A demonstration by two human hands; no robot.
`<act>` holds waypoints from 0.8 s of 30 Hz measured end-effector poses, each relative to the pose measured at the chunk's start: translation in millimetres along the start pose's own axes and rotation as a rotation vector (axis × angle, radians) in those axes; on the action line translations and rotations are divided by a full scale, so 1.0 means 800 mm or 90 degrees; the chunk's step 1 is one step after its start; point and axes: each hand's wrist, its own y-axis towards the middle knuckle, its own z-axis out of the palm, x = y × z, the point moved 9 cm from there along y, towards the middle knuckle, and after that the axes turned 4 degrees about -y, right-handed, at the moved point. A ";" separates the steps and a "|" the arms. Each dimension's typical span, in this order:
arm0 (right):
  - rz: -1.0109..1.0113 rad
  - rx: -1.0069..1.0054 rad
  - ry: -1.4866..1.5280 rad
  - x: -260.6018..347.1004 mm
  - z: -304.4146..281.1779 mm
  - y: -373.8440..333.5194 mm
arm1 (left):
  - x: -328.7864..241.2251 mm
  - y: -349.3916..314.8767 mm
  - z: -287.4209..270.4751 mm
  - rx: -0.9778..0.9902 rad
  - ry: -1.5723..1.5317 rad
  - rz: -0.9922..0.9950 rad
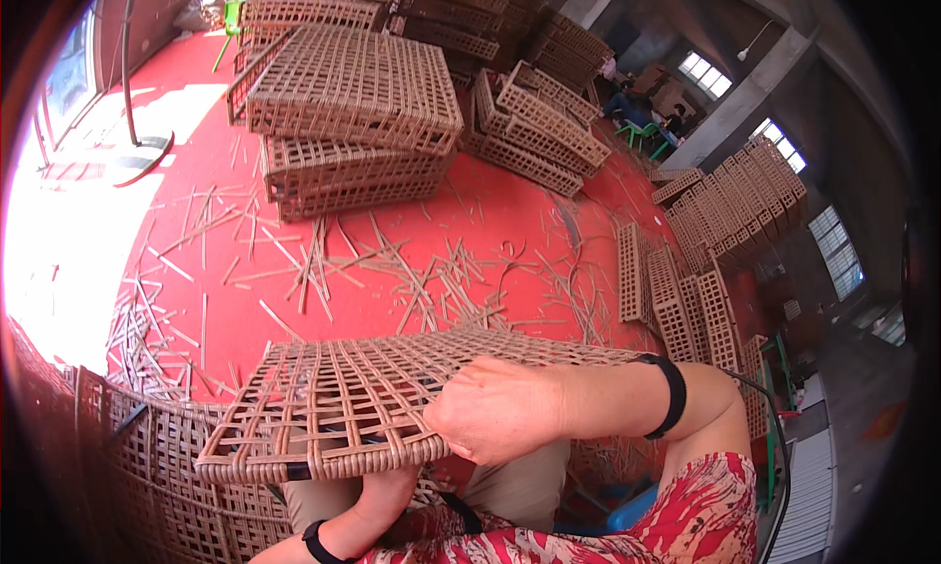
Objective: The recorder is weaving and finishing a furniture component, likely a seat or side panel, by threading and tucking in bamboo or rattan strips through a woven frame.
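Note:
A brown woven rattan-look panel (323, 397) with an open grid lies across my lap, its thick wrapped edge toward me. My right hand (495, 407) is closed in a fist against the top of the weave, close to the near edge. What its fingers grip is hidden behind the knuckles. Under that near edge is my left hand (387, 488); the panel covers its fingers, so I cannot tell whether they are closed. Both wrists wear black bands.
Stacked woven frames (353, 84) stand ahead, with more frames (544, 123) beside them and rows of frames (735, 206) on the right. Cut strips (421, 280) litter the red floor (245, 319). Another woven piece (186, 466) is at lower left. People sit far back near green chairs (639, 133).

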 end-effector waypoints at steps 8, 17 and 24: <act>0.013 -0.105 0.194 -0.019 -0.005 -0.011 | 0.028 0.002 -0.003 -0.005 -0.153 -0.045; -0.046 -0.294 0.386 -0.041 0.011 -0.023 | 0.004 0.011 0.000 -0.165 -0.439 -0.066; -0.010 -0.265 0.215 -0.028 -0.004 -0.020 | -0.035 0.007 -0.002 -0.187 -0.411 -0.041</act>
